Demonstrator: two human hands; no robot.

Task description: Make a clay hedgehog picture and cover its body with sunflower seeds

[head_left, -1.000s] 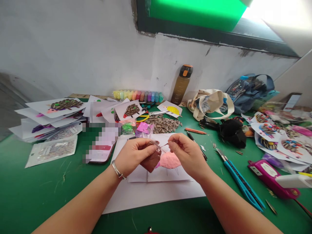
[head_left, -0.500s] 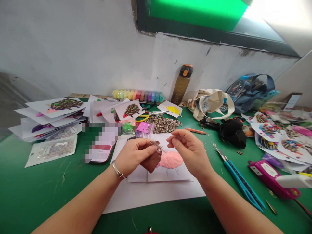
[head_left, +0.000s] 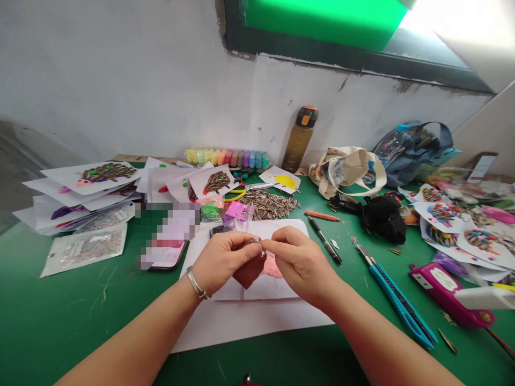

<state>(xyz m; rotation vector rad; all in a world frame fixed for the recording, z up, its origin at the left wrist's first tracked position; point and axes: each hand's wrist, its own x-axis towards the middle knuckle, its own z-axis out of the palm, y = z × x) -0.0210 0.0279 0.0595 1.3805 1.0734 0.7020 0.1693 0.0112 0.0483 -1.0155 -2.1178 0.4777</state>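
Observation:
My left hand [head_left: 227, 260] is closed on a small clear bag of brown modelling clay [head_left: 250, 271], gripping it near its top. The thumb and finger of my right hand [head_left: 303, 262] pinch together at the bag's upper edge, touching the left fingertips. Beneath both hands lies white paper [head_left: 257, 321] in overlapping sheets. A flat pink clay shape [head_left: 272, 266] with pencilled legs is on the upper sheet, partly covered by my right hand. Small bags of green clay [head_left: 211, 210] and pink clay [head_left: 236, 210] rest just beyond.
Sunflower seeds [head_left: 271, 205] are heaped behind the paper. To the right lie a pen [head_left: 324, 239], an orange pencil [head_left: 322, 215], a blue cutter [head_left: 396, 295] and a magenta glue gun [head_left: 448, 295]. A phone [head_left: 171, 244] and stacked hedgehog pictures [head_left: 92, 179] are leftward; a bottle [head_left: 300, 139] stands behind.
My right hand has moved left and closed its fingers on the bag's top edge. It uncovers the pen on the right and hides more of the pink shape.

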